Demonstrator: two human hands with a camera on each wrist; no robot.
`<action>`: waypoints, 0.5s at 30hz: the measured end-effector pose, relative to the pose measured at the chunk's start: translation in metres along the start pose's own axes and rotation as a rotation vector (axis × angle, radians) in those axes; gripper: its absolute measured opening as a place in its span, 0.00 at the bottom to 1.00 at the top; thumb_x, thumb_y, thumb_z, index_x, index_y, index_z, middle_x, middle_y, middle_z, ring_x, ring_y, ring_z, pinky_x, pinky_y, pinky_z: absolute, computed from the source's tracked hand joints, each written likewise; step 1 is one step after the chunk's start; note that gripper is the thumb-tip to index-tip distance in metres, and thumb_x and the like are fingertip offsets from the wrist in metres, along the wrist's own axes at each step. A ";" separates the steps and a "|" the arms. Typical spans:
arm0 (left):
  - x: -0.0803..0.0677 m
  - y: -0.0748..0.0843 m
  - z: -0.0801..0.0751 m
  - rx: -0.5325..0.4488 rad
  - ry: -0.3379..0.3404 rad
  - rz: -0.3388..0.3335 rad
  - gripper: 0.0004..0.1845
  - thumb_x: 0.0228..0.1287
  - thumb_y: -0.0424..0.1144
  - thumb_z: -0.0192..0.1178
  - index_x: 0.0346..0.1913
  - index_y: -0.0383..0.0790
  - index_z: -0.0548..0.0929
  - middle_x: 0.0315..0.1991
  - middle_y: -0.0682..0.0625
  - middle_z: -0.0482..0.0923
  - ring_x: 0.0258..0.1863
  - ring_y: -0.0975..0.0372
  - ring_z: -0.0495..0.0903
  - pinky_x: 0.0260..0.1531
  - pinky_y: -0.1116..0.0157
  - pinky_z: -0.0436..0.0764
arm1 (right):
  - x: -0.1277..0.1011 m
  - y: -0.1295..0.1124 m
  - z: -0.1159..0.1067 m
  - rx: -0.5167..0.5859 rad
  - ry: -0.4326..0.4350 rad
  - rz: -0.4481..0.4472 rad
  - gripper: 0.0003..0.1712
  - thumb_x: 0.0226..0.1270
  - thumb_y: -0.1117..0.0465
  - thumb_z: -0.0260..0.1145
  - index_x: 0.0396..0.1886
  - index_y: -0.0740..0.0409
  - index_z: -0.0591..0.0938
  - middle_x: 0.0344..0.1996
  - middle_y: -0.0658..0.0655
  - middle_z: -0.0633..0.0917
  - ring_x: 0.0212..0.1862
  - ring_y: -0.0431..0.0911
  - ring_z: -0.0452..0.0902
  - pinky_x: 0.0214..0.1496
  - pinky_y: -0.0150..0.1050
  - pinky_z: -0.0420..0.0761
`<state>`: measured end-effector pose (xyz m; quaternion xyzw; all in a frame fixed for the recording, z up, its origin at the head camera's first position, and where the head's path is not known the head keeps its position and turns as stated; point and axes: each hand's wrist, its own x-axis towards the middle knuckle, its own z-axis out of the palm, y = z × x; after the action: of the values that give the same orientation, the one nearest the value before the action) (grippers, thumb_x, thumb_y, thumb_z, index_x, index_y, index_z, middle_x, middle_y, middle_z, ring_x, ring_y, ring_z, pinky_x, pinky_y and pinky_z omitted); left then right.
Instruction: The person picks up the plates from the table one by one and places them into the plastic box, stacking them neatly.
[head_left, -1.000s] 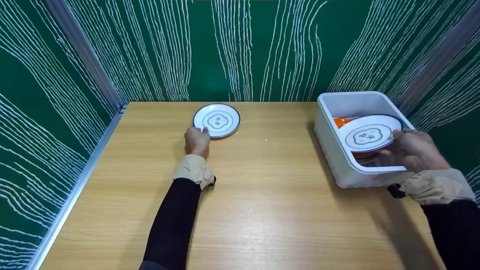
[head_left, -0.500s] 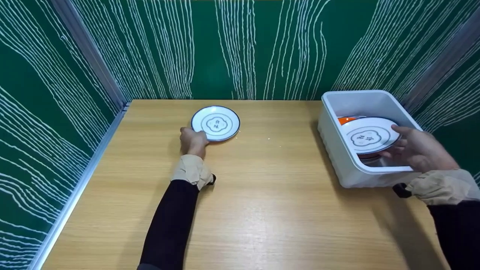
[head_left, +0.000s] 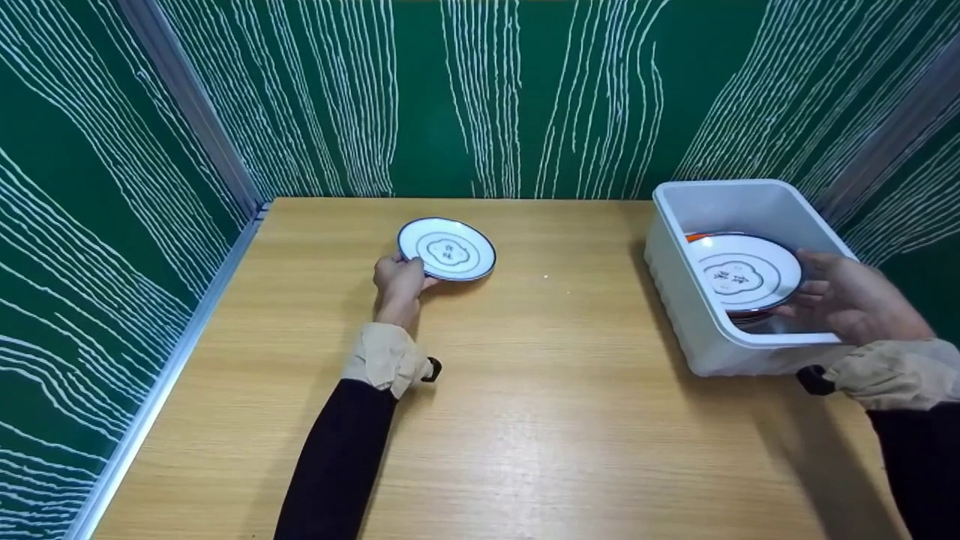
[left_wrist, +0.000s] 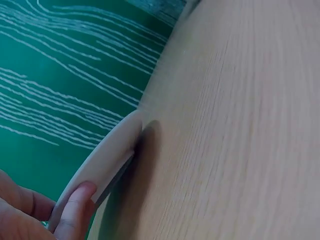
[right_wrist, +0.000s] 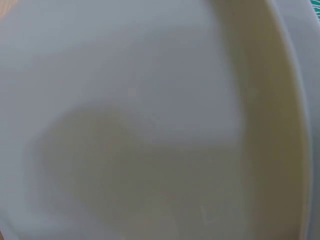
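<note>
In the head view, my left hand pinches a white blue-rimmed plate by its near-left edge, thumb on top. The plate is tilted; the left wrist view shows its underside raised off the table, with its shadow beside it. My right hand reaches over the near-right rim of the white bin, its fingers extended at the right edge of a second matching plate. That plate lies face up inside the bin, on top of other dishes. The bin's pale wall fills the right wrist view, where no hand shows.
A sliver of an orange dish shows under the plate in the bin. Small white specks dot the wooden table. Green line-patterned panels enclose the table's back and sides.
My left hand has lifted and tilted its plate. The other plate has settled lower in the bin, and my right hand's thumb and fingers have come off it to the right.
</note>
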<state>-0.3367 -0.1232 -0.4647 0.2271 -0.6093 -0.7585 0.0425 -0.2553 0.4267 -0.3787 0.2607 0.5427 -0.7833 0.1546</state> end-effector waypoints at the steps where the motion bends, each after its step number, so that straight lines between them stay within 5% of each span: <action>1: -0.002 0.000 0.000 -0.008 -0.002 0.009 0.26 0.70 0.21 0.47 0.70 0.26 0.68 0.57 0.35 0.76 0.49 0.51 0.85 0.39 0.63 0.89 | 0.000 0.000 0.000 -0.021 0.004 -0.009 0.25 0.72 0.46 0.67 0.59 0.27 0.64 0.53 0.52 0.74 0.57 0.47 0.72 0.60 0.52 0.81; 5: -0.013 -0.002 0.000 -0.035 -0.021 0.025 0.25 0.71 0.23 0.50 0.70 0.25 0.67 0.55 0.37 0.74 0.45 0.52 0.85 0.39 0.62 0.89 | 0.000 0.002 0.000 -0.071 0.019 -0.041 0.34 0.70 0.44 0.68 0.67 0.24 0.60 0.61 0.52 0.66 0.68 0.48 0.60 0.67 0.52 0.76; 11: -0.038 -0.001 -0.003 -0.025 -0.076 0.029 0.20 0.70 0.23 0.53 0.64 0.27 0.72 0.49 0.41 0.72 0.35 0.57 0.83 0.36 0.63 0.89 | 0.002 0.001 0.000 -0.150 -0.009 -0.075 0.42 0.76 0.45 0.62 0.78 0.26 0.47 0.63 0.50 0.65 0.73 0.48 0.53 0.73 0.44 0.69; 15: -0.060 -0.001 -0.003 -0.013 -0.135 0.044 0.17 0.68 0.22 0.54 0.59 0.27 0.75 0.46 0.42 0.69 0.32 0.58 0.81 0.32 0.65 0.89 | 0.002 -0.001 0.002 -0.183 -0.080 -0.032 0.48 0.77 0.38 0.57 0.79 0.25 0.34 0.81 0.60 0.41 0.81 0.51 0.31 0.83 0.49 0.44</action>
<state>-0.2817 -0.1052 -0.4487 0.1618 -0.6105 -0.7750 0.0197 -0.2583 0.4259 -0.3787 0.2055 0.6093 -0.7427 0.1867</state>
